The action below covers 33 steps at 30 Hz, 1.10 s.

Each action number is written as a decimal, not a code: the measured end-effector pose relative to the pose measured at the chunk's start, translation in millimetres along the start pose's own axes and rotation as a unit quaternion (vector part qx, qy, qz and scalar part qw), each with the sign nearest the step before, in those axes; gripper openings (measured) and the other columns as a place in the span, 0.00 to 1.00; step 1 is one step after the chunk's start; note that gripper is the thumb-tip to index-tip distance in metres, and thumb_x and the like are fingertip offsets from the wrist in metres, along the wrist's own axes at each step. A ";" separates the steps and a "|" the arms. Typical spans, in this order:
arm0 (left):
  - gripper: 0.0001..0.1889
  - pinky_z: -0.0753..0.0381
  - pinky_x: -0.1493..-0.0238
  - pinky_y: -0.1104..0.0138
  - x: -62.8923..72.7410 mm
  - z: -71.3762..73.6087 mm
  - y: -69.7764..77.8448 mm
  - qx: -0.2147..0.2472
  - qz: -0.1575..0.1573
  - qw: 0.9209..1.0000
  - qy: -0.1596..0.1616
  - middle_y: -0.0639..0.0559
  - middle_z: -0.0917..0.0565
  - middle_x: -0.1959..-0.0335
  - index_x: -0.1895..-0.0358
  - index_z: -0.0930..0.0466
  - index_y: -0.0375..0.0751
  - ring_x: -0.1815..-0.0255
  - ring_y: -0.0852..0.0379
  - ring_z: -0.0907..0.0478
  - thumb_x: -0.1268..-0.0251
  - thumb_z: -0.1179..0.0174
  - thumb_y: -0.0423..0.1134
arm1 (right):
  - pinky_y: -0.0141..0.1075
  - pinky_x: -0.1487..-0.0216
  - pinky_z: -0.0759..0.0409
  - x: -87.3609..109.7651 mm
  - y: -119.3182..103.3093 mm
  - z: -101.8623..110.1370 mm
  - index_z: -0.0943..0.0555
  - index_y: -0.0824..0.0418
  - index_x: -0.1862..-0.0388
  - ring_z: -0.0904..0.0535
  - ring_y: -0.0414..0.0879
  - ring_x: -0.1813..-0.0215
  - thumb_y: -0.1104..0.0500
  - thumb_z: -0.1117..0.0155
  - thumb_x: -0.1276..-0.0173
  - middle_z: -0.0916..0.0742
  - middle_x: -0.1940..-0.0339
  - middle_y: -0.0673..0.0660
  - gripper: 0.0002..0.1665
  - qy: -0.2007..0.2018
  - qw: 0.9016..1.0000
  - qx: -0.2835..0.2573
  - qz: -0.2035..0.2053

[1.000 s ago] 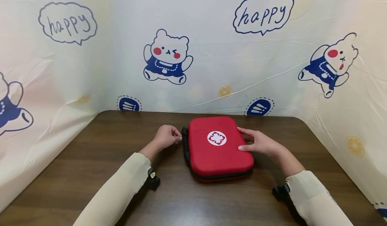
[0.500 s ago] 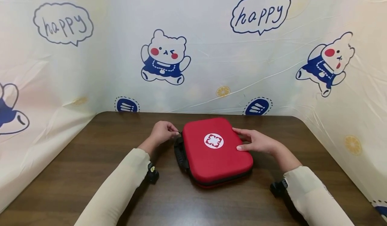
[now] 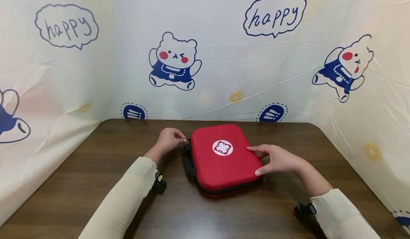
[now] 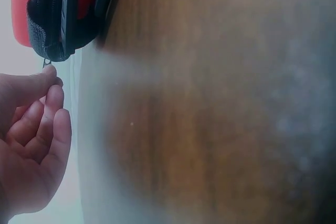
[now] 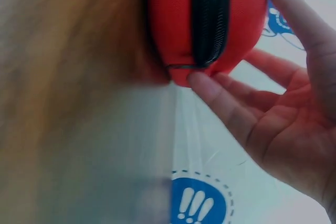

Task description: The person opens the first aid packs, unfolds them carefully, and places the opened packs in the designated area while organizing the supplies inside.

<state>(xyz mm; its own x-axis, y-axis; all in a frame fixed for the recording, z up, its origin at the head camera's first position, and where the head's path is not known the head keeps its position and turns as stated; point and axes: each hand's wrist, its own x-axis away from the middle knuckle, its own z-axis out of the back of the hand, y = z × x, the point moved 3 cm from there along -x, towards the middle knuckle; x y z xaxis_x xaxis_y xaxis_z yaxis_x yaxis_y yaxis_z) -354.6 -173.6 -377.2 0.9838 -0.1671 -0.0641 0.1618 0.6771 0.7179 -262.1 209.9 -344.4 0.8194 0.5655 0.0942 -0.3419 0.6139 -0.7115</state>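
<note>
A red first aid case [image 3: 224,171] with a white round emblem lies flat on the table, its black handle [image 3: 188,162] on the left side. At the case's far left corner my left hand [image 3: 168,139] pinches a small zipper pull [image 4: 47,62] between thumb and index finger. The other left fingers are loosely bent. Along the case's right edge rests my right hand [image 3: 278,158], its thumb and fingers spread and fairly straight against the side and lid. In the right wrist view a fingertip touches beside the zipper [image 5: 212,19], which looks zipped there.
The brown wooden table [image 3: 128,203] extends around the case. Behind it hangs a pale printed curtain [image 3: 217,64] with cartoon bears. A small black camera is strapped at each sleeve cuff.
The case has turned slightly and shifted left. My left hand has gone from the handle area to the far left corner. My right hand has slid nearer along the right edge.
</note>
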 end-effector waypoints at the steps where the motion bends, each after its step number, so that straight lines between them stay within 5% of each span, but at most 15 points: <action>1: 0.04 0.22 0.73 0.67 -0.5 0.6 -0.9 0.004 0.003 1.000 -0.002 0.52 0.16 0.77 0.69 0.13 0.38 0.76 0.58 0.21 0.41 0.30 0.35 | 0.38 0.54 0.17 0.1 1.3 -0.5 0.31 0.59 0.28 0.23 0.56 0.43 0.49 0.22 0.48 0.22 0.39 0.62 0.49 -0.001 1.000 -0.007 0.000; 8: 0.04 0.19 0.69 0.62 -1.3 6.2 -14.4 0.056 0.024 0.998 -0.029 0.49 0.16 0.74 0.66 0.14 0.36 0.74 0.55 0.23 0.40 0.32 0.34 | 0.39 0.53 0.16 -6.1 12.9 9.4 0.25 0.60 0.34 0.22 0.58 0.44 0.52 0.25 0.42 0.18 0.43 0.61 0.37 0.028 0.999 -0.020 0.004; 15: 0.04 0.17 0.66 0.65 1.8 6.9 -24.2 0.081 0.029 0.994 -0.071 0.49 0.15 0.71 0.65 0.14 0.35 0.71 0.55 0.21 0.41 0.31 0.33 | 0.37 0.55 0.17 -10.2 25.4 21.7 0.19 0.61 0.42 0.17 0.53 0.49 0.56 0.27 0.39 0.14 0.49 0.60 0.26 0.107 0.994 0.021 0.000; 25: 0.04 0.15 0.65 0.64 10.6 -0.3 -13.9 0.074 0.008 0.992 -0.102 0.49 0.14 0.71 0.67 0.14 0.37 0.72 0.54 0.19 0.42 0.30 0.33 | 0.42 0.60 0.15 -13.8 34.7 37.0 0.18 0.68 0.49 0.15 0.57 0.62 0.61 0.29 0.37 0.15 0.55 0.65 0.19 0.172 0.982 -0.027 -0.075; 33: 0.03 0.16 0.69 0.63 19.8 -10.8 -1.6 0.067 -0.033 0.988 -0.133 0.50 0.15 0.76 0.69 0.13 0.38 0.76 0.55 0.19 0.43 0.30 0.33 | 0.48 0.60 0.15 -18.0 35.1 40.7 0.17 0.71 0.57 0.16 0.58 0.64 0.65 0.34 0.34 0.14 0.65 0.62 0.10 0.206 0.975 -0.019 -0.075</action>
<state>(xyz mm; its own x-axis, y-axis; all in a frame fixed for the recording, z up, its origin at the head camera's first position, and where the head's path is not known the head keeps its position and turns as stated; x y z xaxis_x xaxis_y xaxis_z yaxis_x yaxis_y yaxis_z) -334.6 -170.2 -387.2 0.9140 -0.4016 0.0575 0.1954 0.5601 0.8051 -307.6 243.8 -342.8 0.9768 0.1971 -0.0837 -0.1936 0.6466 -0.7378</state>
